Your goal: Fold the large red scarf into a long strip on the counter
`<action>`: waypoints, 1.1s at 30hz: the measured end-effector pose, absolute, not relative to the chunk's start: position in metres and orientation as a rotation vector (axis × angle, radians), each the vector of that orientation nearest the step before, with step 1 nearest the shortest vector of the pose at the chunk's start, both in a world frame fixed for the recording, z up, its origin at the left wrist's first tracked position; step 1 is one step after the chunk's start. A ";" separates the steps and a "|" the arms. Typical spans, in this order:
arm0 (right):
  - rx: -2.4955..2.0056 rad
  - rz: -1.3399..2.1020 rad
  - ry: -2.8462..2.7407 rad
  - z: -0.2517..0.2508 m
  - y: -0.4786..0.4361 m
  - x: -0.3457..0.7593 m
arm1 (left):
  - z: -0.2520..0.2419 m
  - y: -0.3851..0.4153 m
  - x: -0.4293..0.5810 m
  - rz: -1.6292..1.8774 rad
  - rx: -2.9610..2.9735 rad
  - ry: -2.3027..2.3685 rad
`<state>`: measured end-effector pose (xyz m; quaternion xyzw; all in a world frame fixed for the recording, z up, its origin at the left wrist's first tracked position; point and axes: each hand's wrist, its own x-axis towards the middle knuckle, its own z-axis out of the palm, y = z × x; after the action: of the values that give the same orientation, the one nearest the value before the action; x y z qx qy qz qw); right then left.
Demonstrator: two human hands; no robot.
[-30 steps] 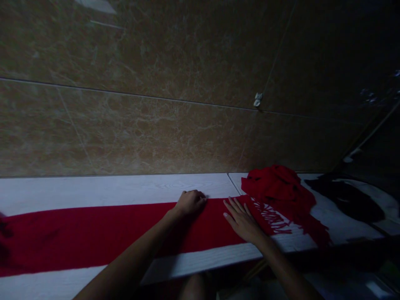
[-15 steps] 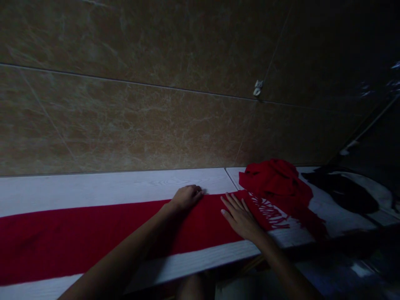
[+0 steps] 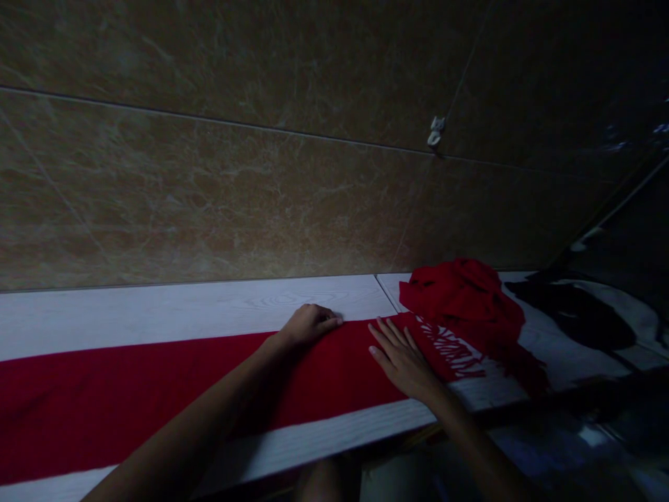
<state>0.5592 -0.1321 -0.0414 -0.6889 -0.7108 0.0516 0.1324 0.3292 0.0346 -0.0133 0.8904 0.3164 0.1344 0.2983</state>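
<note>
A long red scarf [image 3: 172, 387] lies spread flat across a white wooden surface, its fringe towards the right. My left hand [image 3: 311, 324] is at the scarf's far edge, fingers curled and thumb laid along that edge, closed on the cloth; the fingertips are partly hidden. Flat on the scarf, close to the fringed end, rests my right hand [image 3: 400, 359] with its fingers spread. Just beyond it sits a crumpled heap of red fringed cloth [image 3: 463, 296], which overlaps the corner of the scarf's fringe.
A brown marbled tile wall [image 3: 251, 195] rises behind the white surface [image 3: 157, 307]. A small white hook [image 3: 435, 131] is fixed to the wall. Black cloth [image 3: 580, 314] lies at the far right. Below the front edge, the right side is dark and blurred.
The view has shifted slightly. My left hand has moved a little along the scarf's far edge at most; my right hand stays flat in the same place.
</note>
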 end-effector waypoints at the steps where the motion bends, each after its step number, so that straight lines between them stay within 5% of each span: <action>1: -2.003 0.149 -2.064 -0.041 -0.132 0.559 | -0.016 0.037 0.328 0.377 2.327 0.778; 22: -2.020 0.033 -2.103 -0.038 -0.131 0.558 | -0.011 0.016 0.323 0.604 2.590 0.984; 29: -1.910 0.101 -2.169 0.001 -0.114 0.492 | -0.008 -0.031 0.262 0.268 2.715 1.025; 33: -1.927 0.084 -2.206 -0.026 -0.104 0.468 | 0.007 -0.043 0.201 0.162 2.645 1.165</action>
<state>0.4684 -0.1039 -0.0260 -0.6540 -0.7486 0.0286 0.1055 0.2008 -0.0429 0.0074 0.9067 0.3995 0.0554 0.1232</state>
